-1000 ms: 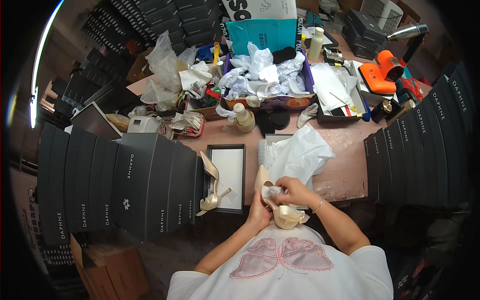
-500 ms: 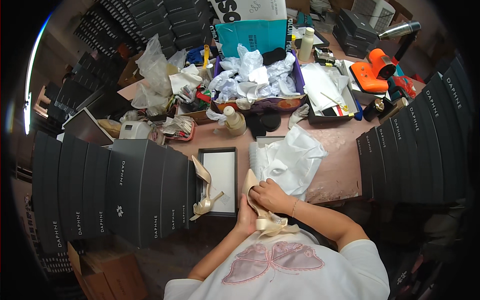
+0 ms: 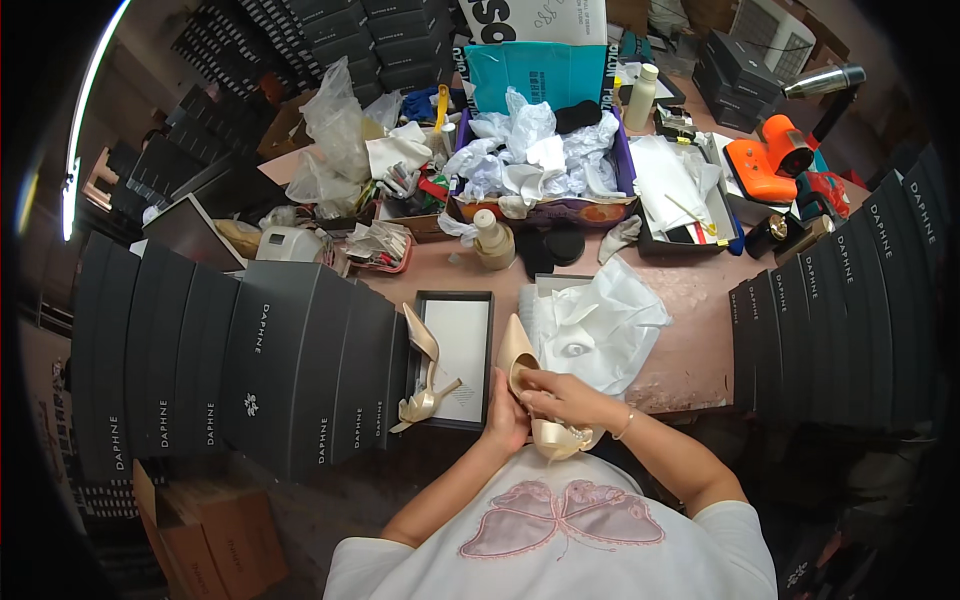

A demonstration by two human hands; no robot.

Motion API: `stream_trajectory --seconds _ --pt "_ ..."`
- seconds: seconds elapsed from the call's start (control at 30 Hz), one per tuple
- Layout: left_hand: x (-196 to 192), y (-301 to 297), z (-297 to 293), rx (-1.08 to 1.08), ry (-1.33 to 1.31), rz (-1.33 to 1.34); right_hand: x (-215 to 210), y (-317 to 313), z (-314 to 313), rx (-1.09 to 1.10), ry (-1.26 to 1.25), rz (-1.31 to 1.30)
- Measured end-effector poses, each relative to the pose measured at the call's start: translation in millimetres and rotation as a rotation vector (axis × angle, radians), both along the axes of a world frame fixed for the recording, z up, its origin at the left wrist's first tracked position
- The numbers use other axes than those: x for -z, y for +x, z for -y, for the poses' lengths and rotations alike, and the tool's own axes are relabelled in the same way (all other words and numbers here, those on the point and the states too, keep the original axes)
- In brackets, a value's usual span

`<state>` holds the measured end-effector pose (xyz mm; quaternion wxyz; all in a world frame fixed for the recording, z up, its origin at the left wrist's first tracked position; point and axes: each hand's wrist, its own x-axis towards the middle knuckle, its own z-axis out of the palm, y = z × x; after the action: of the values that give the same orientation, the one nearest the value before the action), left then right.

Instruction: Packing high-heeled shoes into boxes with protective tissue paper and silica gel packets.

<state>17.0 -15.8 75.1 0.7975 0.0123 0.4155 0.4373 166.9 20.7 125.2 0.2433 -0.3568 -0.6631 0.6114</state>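
Observation:
A cream pointed high-heeled shoe [image 3: 515,347] is held close to my chest, toe pointing away from me. My left hand [image 3: 508,418] is closed round its left side. Over the shoe's opening, my right hand [image 3: 562,400] has its fingers bent down at the inner edge; the fingertips are partly hidden. A bow and a sparkling trim [image 3: 565,436] show at the heel end, below my right hand. The matching shoe [image 3: 424,345] lies on its side across the left edge of a shallow dark shoebox [image 3: 487,350] with a white lining.
Stacks of dark shoeboxes stand at left [image 3: 290,370] and right [image 3: 800,330]. White tissue paper [image 3: 610,320] lies right of the shoe. Farther back are a cream bottle [image 3: 493,240], a purple-edged box [image 3: 560,213] of crumpled paper, and an orange device [image 3: 755,170].
The whole view has shifted, so the table appears farther right. The held shoe has turned to show more of its inside, and my right hand has moved back along its opening.

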Motion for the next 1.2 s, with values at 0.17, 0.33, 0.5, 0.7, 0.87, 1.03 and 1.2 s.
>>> stream_trajectory --seconds 0.17,0.33,0.5,0.7,0.87,1.03,1.2 --pt "-15.5 15.4 7.3 -0.041 -0.017 -0.191 73.2 -50.9 -15.3 0.141 0.337 0.108" --pt "10.9 -7.3 5.3 0.054 -0.063 -0.143 3.6 -47.6 -12.4 0.13 -0.391 0.243" --pt "22.4 -16.2 -39.2 0.156 0.186 -0.262 46.2 -51.4 26.6 0.167 0.191 0.022" --pt "61.0 -33.9 -27.4 -0.065 0.143 -0.38 30.8 -59.5 10.4 -0.021 -0.068 -0.034" --pt "43.6 -29.6 -35.3 -0.094 0.171 -0.298 42.2 -64.0 13.3 0.112 0.155 -0.107" --pt "15.5 -29.9 -7.7 -0.159 0.1 -0.352 44.8 -68.8 33.3 0.013 0.143 -0.117" --pt "12.9 -26.7 57.4 -0.309 0.036 -0.394 41.2 -59.0 75.5 -0.148 0.205 -0.105"
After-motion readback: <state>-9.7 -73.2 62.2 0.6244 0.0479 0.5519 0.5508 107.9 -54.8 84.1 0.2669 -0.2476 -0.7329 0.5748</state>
